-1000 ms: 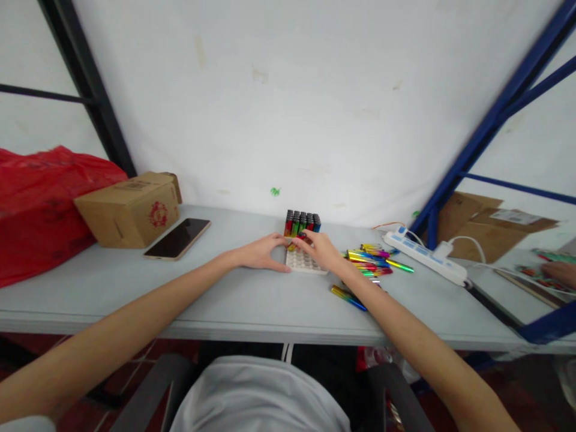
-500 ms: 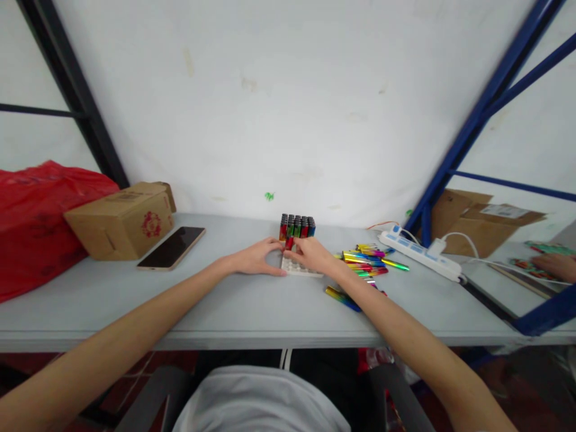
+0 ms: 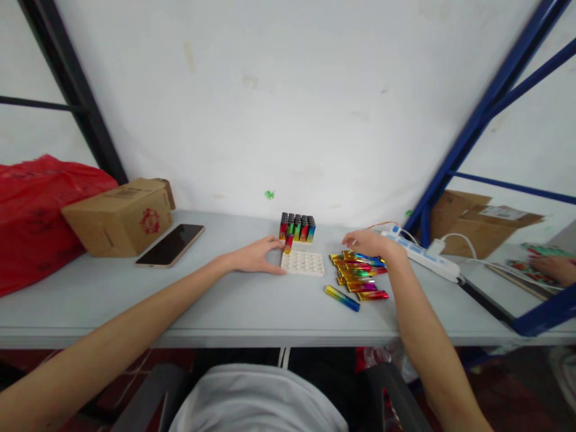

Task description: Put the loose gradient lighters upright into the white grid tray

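- Head view: the left hand (image 3: 256, 257) rests flat, fingers loose, against the left edge of the white plastic grid tray (image 3: 303, 263), holding nothing.
- The right hand (image 3: 369, 243) hovers with fingers curled over the loose pile of rainbow metallic lighters (image 3: 357, 271) just right of the tray; whether it has gripped one I cannot tell.
- Those lighters lie mostly left-to-right, nearest the right hand.
- Counts: roughly ten loose lighters; six standing in the tray's back row (image 3: 297, 227), one more in front (image 3: 288, 243).
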### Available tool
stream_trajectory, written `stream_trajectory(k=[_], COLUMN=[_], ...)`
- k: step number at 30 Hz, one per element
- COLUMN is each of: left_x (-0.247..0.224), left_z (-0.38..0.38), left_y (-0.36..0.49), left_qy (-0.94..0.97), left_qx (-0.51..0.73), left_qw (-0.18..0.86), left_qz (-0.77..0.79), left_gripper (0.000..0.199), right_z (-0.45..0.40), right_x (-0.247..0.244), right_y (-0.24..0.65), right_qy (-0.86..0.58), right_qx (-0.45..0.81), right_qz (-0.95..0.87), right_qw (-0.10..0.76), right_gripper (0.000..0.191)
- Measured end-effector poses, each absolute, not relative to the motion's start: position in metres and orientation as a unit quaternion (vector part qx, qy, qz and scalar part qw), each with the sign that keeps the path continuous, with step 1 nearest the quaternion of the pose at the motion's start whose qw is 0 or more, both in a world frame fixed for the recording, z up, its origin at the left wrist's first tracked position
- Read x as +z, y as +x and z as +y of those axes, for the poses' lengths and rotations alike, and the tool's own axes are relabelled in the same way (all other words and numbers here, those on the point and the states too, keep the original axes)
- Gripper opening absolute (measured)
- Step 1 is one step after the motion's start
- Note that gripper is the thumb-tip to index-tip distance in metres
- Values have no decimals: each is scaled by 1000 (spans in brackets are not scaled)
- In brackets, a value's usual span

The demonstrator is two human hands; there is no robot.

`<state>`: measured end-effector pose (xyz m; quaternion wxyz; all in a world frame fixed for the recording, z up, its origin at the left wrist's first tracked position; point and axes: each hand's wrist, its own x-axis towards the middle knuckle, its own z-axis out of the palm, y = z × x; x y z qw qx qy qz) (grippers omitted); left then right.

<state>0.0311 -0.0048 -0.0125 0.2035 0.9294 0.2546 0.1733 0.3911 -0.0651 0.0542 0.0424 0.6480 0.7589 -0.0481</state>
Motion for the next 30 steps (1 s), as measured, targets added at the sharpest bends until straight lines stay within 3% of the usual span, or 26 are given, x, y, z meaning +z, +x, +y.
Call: stream_trajectory(k=[6,10,20,26,30], left_x=[-12,-13,-11,-11,-10], left_z=[-5,-4,-4,-4,-5], left_y=[30,30,29,30,30], left_qy=[929,930,929,932,932], left_qx=[170,172,162,162,157], left_qw=[207,205,214,207,205], left_qz=[254,253,254,251,253], left_gripper=[69,69,71,71,72], right_z=[-71,-62,-50,-47,-45], right_x=[59,53,41,43,38], right_y=[392,388,388,380,367], right_qy=[656,668,648,609,547], right_qx=[-114,-87,-18,28,-140], right_qz=[742,734,760,759,703], right_qw=[77,87,-33,-227,-432], right_gripper=[54,44,14,22,39])
